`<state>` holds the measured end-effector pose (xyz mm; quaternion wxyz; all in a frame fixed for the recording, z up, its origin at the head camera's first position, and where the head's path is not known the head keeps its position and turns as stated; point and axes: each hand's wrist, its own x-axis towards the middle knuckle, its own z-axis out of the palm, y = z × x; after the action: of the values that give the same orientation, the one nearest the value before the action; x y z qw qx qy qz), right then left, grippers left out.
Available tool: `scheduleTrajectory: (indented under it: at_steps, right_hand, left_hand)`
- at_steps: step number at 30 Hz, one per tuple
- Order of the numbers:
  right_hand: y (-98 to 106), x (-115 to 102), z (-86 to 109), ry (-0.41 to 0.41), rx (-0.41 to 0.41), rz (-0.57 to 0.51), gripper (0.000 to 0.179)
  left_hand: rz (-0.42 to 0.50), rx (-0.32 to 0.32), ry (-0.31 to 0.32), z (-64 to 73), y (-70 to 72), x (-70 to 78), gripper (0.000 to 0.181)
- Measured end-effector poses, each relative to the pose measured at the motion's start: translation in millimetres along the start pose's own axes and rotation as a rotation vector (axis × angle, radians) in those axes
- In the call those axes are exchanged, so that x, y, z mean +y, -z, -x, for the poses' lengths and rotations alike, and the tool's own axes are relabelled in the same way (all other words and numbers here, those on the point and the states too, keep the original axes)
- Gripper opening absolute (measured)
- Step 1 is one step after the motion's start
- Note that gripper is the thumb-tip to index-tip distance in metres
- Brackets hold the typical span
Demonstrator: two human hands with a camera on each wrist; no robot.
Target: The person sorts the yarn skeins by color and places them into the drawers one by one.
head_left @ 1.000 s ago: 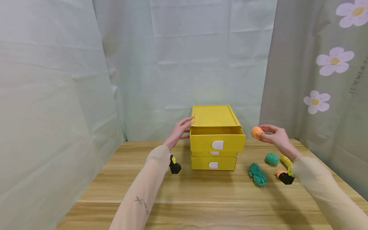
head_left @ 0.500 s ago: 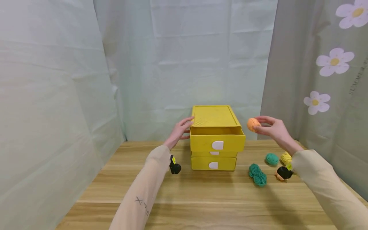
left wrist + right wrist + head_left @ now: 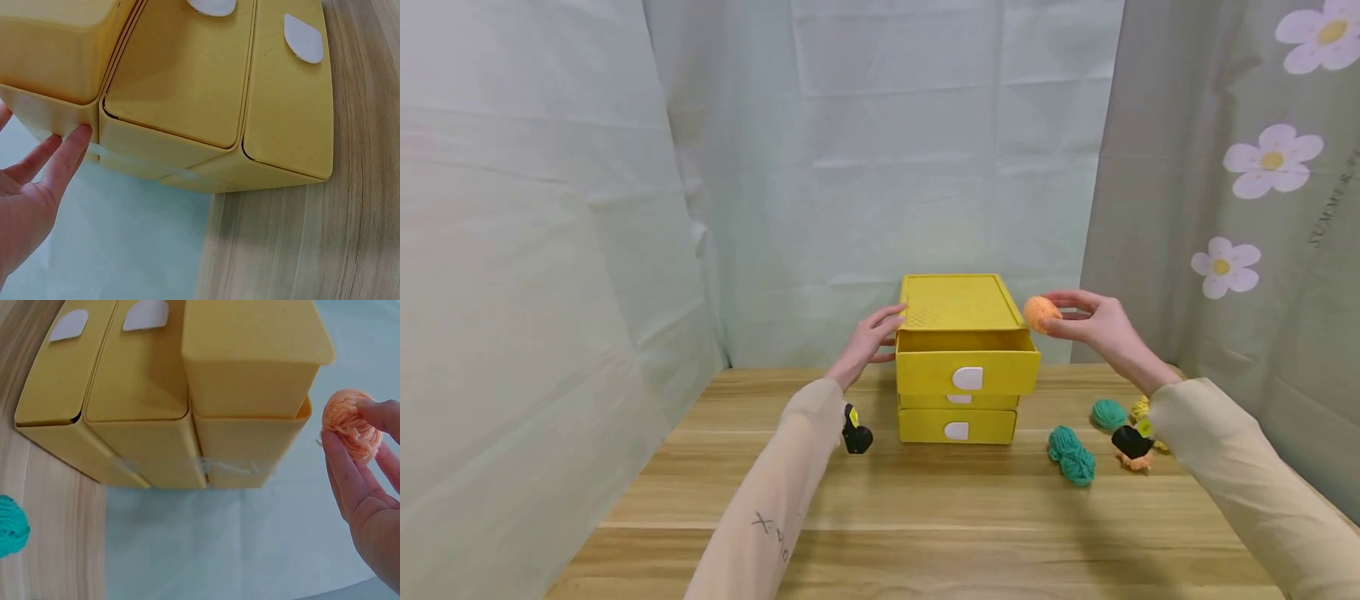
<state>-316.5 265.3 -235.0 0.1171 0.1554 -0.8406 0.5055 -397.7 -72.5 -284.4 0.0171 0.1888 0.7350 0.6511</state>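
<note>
A yellow drawer box (image 3: pixel 955 302) with three stacked drawers stands on the wooden table, its top drawer (image 3: pixel 940 375) pulled out. My left hand (image 3: pixel 867 343) rests against the box's left side; in the left wrist view the straight fingertips (image 3: pixel 80 136) touch the side wall. With thumb and fingers my right hand (image 3: pixel 1097 323) pinches an orange ball of yarn (image 3: pixel 1041 314), held in the air right beside the box's upper right edge. The right wrist view shows this yarn (image 3: pixel 350 425) level with the outer side of the protruding drawer.
Right of the box on the table (image 3: pixel 940 525) lie a long teal yarn skein (image 3: pixel 1072 456), a round teal yarn ball (image 3: pixel 1108 414), a yellow yarn skein (image 3: pixel 1140 408) and another orange yarn (image 3: pixel 1135 461), the last two partly covered by my right wrist camera (image 3: pixel 1132 442). Curtains stand behind.
My right hand has moved left and upward with the orange yarn ball, bringing it from over the table's right part to the box's edge. My left hand and the drawers have not moved.
</note>
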Motion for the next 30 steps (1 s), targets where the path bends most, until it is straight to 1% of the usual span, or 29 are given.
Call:
scheduleTrajectory:
  at_steps: [6, 14, 20, 25, 30]
  right_hand:
    - [-7, -11, -5.6, 0.008, -0.023, -0.026, 0.055]
    - [-24, -20, -16.5, 0.092, -0.071, -0.005, 0.053]
    - [-39, -25, -21.8, 0.141, -0.1, -0.044, 0.047]
    - [-49, -31, -25.3, 0.148, -0.112, -0.052, 0.047]
    - [-57, -35, -26.7, 0.141, -0.134, -0.085, 0.046]
  left_hand:
    - [0.012, 0.0, 0.007, -1.2, 0.8, 0.8, 0.044]
    - [0.013, -0.009, 0.003, -0.7, 1.4, 1.9, 0.045]
    - [0.009, -0.017, -0.008, -0.6, 1.5, -0.6, 0.045]
    - [-0.006, -0.012, -0.019, -1.0, 1.7, -1.6, 0.044]
    - [0.004, -0.011, -0.015, -0.8, 0.9, -1.0, 0.044]
